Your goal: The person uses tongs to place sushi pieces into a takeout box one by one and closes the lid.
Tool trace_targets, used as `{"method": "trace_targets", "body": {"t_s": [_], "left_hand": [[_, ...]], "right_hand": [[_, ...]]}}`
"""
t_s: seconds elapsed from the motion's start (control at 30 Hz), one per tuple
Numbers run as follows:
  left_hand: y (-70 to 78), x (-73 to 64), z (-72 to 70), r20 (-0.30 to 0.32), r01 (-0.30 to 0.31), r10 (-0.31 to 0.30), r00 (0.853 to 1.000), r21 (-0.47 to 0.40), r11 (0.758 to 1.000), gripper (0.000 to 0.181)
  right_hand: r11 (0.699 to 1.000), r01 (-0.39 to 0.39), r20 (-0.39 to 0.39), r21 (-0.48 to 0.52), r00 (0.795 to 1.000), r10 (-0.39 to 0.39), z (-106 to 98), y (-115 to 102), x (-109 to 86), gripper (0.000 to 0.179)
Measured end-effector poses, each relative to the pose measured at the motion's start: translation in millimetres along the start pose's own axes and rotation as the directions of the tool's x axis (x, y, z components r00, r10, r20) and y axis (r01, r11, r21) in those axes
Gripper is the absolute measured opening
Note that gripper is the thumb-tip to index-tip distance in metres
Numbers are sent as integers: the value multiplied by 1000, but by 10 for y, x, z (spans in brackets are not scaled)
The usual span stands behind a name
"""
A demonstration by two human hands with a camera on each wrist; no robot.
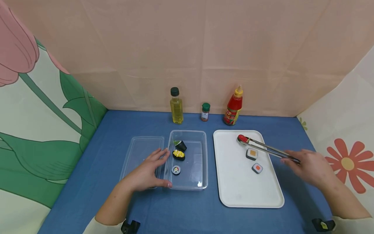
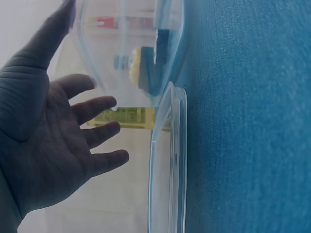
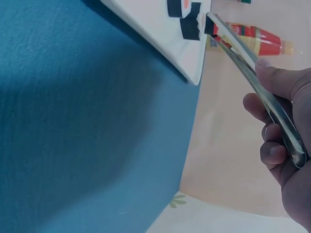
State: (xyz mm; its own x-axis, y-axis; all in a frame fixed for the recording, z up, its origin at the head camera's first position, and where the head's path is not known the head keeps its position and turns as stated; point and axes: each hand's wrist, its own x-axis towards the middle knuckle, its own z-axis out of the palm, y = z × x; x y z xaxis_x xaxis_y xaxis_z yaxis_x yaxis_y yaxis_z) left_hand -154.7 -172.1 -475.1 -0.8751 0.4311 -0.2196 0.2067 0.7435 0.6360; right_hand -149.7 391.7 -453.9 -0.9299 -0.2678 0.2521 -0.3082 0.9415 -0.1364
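While gripping metal tongs (image 1: pixel 268 149) in the right hand (image 1: pixel 311 167), fingers curled round them, red tips over the white tray (image 1: pixel 248 191) by two sushi pieces. Left hand (image 1: pixel 146 172) flat, fingers straight, against the clear container (image 1: pixel 201 156). Open blue table (image 1: pixel 175 211) in front.

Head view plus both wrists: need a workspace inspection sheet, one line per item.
Surface: blue table.
Job's things: tongs with red tips at a red sushi piece on the white tray; two more sushi pieces on the tray; clear box holds three sushi pieces.
Clutter: lid beside the box; oil bottle, spice jar, ketchup at the back.
Grippers: left hand flat against the box; right hand grips the tongs.
Cables: nothing seen.
Surroundings: peach backdrop, flower-print side panels.
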Motion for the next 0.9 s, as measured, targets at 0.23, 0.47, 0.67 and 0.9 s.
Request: {"method": "trace_targets", "body": {"t_s": [0.23,0.47,0.67,0.9], "left_hand": [[-5,4,5,-1,1,-1,1000,1,1000,116],[-13,7,4,2,-3,3,1000,-4,1000,116],[-22,8,11,-1,-8,8,1000,0,1000,116],[-10,-2,1,-1,-8,8,1000,-1,1000,115]], "right_hand": [[1000,-4,26,3,1000,4,-59,-95,35,48],[999,35,5,15,999,-35,-103,-185,73,49],[994,103,-43,41,994,-101,-135,-265,107,47],[981,182,-86,62,981,-176,-153,-335,161,46]]}}
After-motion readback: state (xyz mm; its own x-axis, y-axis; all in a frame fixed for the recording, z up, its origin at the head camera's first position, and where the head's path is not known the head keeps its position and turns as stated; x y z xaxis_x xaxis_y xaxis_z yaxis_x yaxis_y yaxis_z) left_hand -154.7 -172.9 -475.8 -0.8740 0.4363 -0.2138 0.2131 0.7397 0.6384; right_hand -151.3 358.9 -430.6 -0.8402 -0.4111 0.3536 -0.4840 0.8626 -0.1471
